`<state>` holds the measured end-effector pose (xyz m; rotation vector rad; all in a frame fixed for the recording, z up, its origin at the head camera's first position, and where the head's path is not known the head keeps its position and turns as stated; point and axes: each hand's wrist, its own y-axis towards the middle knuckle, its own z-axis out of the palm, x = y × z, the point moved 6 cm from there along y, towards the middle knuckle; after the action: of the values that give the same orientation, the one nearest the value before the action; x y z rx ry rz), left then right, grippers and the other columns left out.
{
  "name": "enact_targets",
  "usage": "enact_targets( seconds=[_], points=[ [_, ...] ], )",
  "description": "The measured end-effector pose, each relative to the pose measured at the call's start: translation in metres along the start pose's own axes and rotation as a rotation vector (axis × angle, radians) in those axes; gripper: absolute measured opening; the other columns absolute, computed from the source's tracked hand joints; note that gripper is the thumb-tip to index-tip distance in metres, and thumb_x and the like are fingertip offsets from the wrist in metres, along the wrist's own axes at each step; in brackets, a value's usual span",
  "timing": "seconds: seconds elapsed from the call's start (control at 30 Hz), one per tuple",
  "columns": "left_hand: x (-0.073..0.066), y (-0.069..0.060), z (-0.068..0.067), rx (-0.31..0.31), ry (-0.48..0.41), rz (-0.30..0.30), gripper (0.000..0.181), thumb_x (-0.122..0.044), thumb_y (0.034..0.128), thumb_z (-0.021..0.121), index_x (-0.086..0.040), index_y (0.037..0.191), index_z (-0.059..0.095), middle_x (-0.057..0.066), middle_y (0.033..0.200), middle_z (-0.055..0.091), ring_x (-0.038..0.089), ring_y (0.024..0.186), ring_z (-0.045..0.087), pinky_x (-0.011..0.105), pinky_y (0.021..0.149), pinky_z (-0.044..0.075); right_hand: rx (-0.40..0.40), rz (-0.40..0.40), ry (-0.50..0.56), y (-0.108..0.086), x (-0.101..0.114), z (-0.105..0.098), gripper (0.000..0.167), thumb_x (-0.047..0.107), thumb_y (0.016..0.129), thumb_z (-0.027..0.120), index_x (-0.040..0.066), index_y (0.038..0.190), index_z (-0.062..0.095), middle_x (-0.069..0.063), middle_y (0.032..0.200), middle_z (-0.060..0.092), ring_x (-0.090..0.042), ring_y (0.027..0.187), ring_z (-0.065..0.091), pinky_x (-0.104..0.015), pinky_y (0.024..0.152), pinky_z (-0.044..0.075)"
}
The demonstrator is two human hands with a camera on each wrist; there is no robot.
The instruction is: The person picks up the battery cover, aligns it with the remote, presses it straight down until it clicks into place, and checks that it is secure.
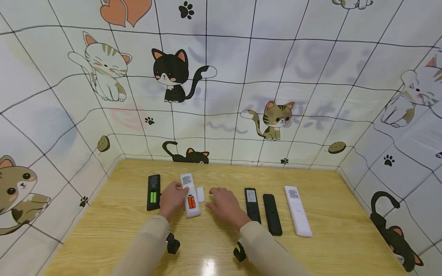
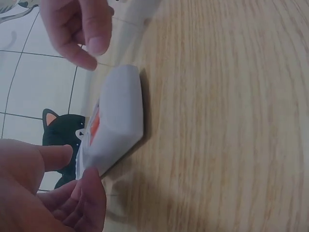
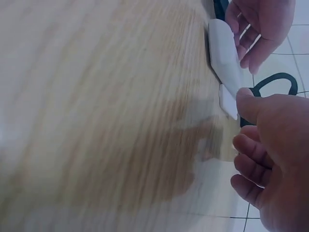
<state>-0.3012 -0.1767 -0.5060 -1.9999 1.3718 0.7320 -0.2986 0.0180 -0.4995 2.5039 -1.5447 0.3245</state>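
Note:
A white remote control (image 1: 186,182) lies face down with its battery compartment uncovered, showing orange batteries (image 1: 191,202). My left hand (image 1: 172,198) holds it by its left side, thumb on the back face. The small white battery cover (image 1: 200,194) rests on the table just right of the remote. Beyond that cover, my right hand (image 1: 226,204) hovers with fingers loosely bent and nothing in them. The right wrist view shows the thumb (image 3: 248,104) apart from the fingers. To the left of my left hand, a black remote (image 1: 154,188) has green batteries (image 1: 153,197) exposed.
Right of my right hand lie a black remote with a label (image 1: 253,209), a plain black remote (image 1: 272,214) and a longer white remote (image 1: 297,214). The wooden table (image 1: 345,237) meets cat-printed walls (image 1: 224,96) at the back and sides.

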Motion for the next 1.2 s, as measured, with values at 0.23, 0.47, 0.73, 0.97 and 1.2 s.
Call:
enact_targets(
  seconds=[0.23,0.47,0.73,0.97,1.2],
  points=[
    [0.001,0.0,0.01,0.01,0.03,-0.03,0.053,-0.044,0.0909,0.063,-0.003,0.124,0.059,0.016,0.114,0.067,0.025,0.086,0.063,0.031,0.064,0.046,-0.005,0.023,-0.035,0.017,0.004,0.004,0.047,0.043,0.092,0.065,0.012,0.127,0.058,-0.005,0.121,0.065,-0.022,0.109,0.06,-0.039,0.094,0.05],
    [-0.004,0.002,0.015,-0.01,0.056,-0.066,0.051,-0.045,0.0858,0.069,-0.004,0.114,0.063,0.01,0.097,0.07,0.021,0.075,0.062,0.028,0.056,0.039,0.002,0.043,-0.111,0.028,0.01,0.006,0.055,0.044,0.09,0.067,0.013,0.135,0.055,-0.006,0.123,0.065,-0.024,0.111,0.06,-0.042,0.094,0.05],
    [-0.007,0.001,0.012,-0.021,0.065,-0.119,0.048,-0.043,0.084,0.071,-0.003,0.11,0.065,0.009,0.091,0.071,0.021,0.072,0.062,0.03,0.057,0.039,0.054,0.066,-0.135,0.03,0.012,0.011,0.06,0.046,0.088,0.067,0.02,0.14,0.052,-0.005,0.118,0.067,-0.024,0.106,0.061,-0.042,0.088,0.05],
    [-0.009,0.002,0.009,-0.02,0.08,-0.159,0.039,-0.041,0.0816,0.071,-0.004,0.092,0.067,0.008,0.078,0.069,0.019,0.065,0.06,0.03,0.052,0.038,0.039,0.079,-0.08,0.034,0.011,0.01,0.057,0.045,0.084,0.072,0.019,0.132,0.056,-0.005,0.115,0.067,-0.023,0.103,0.061,-0.042,0.087,0.05],
    [-0.009,0.005,0.006,-0.013,0.056,-0.189,0.04,-0.036,0.0826,0.068,-0.001,0.099,0.061,0.012,0.086,0.068,0.023,0.07,0.062,0.031,0.054,0.041,-0.023,0.091,0.052,0.038,0.011,0.008,0.051,0.039,0.079,0.079,0.015,0.117,0.054,0.0,0.09,0.065,-0.016,0.078,0.057,-0.031,0.069,0.047]
  ],
)
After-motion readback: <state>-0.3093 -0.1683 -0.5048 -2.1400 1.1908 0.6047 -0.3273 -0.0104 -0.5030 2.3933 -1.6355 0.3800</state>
